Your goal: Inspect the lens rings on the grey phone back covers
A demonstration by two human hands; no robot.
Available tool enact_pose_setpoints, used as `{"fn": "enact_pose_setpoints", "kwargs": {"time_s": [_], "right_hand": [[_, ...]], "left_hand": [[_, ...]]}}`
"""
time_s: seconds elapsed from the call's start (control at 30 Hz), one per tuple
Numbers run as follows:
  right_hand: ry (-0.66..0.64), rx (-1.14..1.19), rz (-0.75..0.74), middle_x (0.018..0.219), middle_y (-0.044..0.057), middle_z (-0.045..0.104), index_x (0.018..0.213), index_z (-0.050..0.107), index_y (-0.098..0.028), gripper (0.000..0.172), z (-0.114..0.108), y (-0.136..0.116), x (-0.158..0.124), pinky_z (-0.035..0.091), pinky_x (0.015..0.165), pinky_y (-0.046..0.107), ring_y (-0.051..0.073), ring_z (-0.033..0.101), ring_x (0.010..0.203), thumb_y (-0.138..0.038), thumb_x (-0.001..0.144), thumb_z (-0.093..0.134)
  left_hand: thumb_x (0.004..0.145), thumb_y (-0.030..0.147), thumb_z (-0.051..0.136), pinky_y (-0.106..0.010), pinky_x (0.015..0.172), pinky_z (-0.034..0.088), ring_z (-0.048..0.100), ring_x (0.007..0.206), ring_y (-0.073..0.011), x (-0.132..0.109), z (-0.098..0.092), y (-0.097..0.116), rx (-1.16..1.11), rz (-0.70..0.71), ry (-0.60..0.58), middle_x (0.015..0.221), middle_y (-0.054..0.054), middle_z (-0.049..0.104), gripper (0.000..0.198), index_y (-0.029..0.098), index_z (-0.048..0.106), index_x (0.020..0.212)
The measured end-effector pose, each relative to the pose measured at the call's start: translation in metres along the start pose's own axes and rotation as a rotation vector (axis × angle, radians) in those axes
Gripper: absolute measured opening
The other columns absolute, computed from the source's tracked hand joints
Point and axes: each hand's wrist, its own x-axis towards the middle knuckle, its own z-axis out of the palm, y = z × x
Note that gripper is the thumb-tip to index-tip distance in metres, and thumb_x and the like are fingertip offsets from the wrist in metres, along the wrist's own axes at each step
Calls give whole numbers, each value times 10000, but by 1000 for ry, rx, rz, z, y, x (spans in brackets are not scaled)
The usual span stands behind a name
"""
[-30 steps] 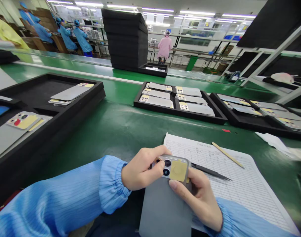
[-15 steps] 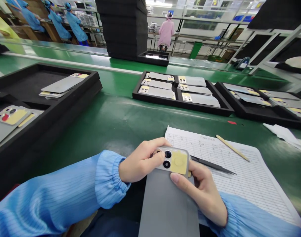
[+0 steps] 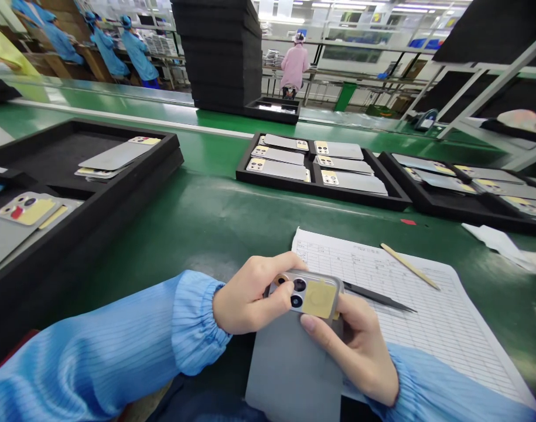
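Holding grey phone back cover (image 3: pixel 294 363) at near edge of green surface (image 3: pixel 215 223), camera end up, over paper form (image 3: pixel 426 316). Left hand (image 3: pixel 250 302) clamped on top-left corner, thumb beside lenses; right hand (image 3: pixel 359 346) clamped on right edge by yellow sticker (image 3: pixel 319 298). Best kept level, fingertips off lenses, grip on rims only. Black tweezers (image 3: pixel 377 297) and wooden stick (image 3: pixel 410 266) lying just beyond on form.

- The paper sheet (image 3: pixel 408 305) on the bench has a printed table with lines and boxes. A line of print runs along its top. The writing is too small and blurry to read.
- No other words or numbers can be read.
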Motion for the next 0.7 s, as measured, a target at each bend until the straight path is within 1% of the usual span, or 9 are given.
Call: {"fn": "enact_pose_setpoints", "kwargs": {"time_s": [0.13,0.3,0.5,0.7], "right_hand": [[8,5,-28,608,-34,558,849,580,-229,104,2,1,0,367,486,220,125,531,564,-165,783,531],[-10,24,-48,660,-42,593,925,563,-254,173,2,2,-1,366,479,207,111,522,557,-153,791,524],[-13,33,-48,701,-38,613,947,571,-251,192,0,2,1,388,505,203,110,528,578,-148,790,528],[-1,24,-45,700,-36,625,918,587,-240,167,1,3,1,393,509,199,107,526,566,-153,785,537]], "left_hand": [[803,212,342,-194,450,301,362,493,-73,1,1,0,-1,-1,1,623,17,440,185,127,483,888],[796,201,347,-192,444,294,338,479,-67,1,2,0,4,15,11,607,26,413,181,120,485,880],[802,208,344,-192,447,295,338,481,-66,2,1,-1,-2,5,14,607,27,414,180,126,483,882],[797,222,343,-198,447,296,346,480,-72,1,1,0,-7,-9,33,599,25,420,190,126,488,875]]}}
